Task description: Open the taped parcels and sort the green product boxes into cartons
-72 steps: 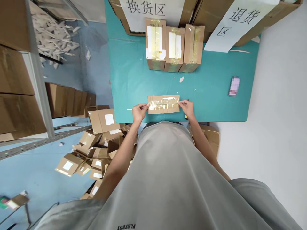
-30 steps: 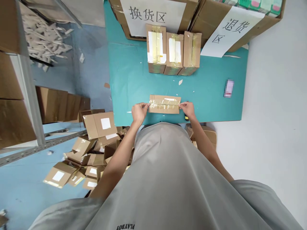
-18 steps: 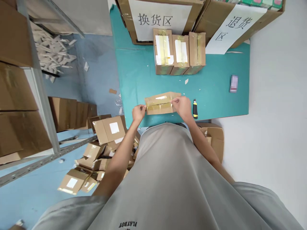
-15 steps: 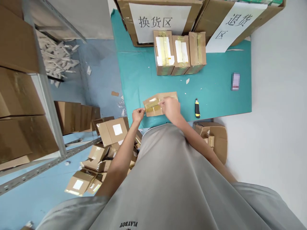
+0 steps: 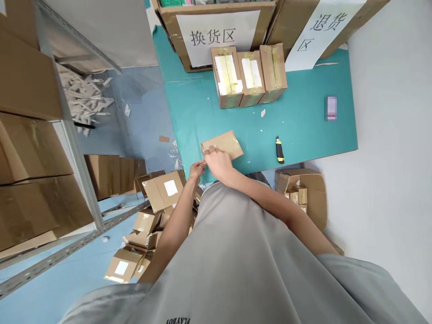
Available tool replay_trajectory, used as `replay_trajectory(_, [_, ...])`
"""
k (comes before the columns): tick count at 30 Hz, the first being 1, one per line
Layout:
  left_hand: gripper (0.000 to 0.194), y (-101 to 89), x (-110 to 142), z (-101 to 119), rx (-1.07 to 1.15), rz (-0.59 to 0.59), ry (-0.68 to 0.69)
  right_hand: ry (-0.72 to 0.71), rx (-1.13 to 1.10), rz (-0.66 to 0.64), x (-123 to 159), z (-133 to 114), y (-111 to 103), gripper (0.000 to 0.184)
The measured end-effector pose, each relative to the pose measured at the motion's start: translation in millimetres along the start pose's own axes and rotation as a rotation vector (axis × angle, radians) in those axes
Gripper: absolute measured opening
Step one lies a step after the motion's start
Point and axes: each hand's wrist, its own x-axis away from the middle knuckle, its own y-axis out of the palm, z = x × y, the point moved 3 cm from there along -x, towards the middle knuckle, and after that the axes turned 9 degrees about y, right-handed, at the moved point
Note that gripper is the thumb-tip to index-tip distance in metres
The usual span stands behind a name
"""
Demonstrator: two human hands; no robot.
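A teal-covered desk (image 5: pixel 305 121) stands against a plain, pale wall (image 5: pixel 388 135) on its right. To the desk's left spreads a blue floor (image 5: pixel 141 101), scuffed and littered with small scraps near the desk's edge. Farther left of the desk, a grey metal rack (image 5: pixel 81 175) carries large brown cartons (image 5: pixel 30 155). A greyish wall (image 5: pixel 135 31) rises beyond the desk's far left corner. Light falls evenly across the desk.

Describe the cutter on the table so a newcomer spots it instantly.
Find the teal table and go to its near edge. There, to the right of the right hand and the cardboard piece, lies a slim cutter. Its black-and-yellow body sets it apart from that plain brown cardboard piece.
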Motion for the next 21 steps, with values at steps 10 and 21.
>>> replay_trajectory(10, [0.059, 42.1, -5.9, 19.1, 0.18, -0.036, 0.126, 0.447, -0.305, 0.25, -7.1, 203.9, -8.4, 0.027])
replay_trajectory(21, [0.026, 107.5, -0.9, 62.8, -0.215, 0.11, 0.296, 0.464, -0.697, 0.107, -44.3, 325.1, 26.2, 0.019])
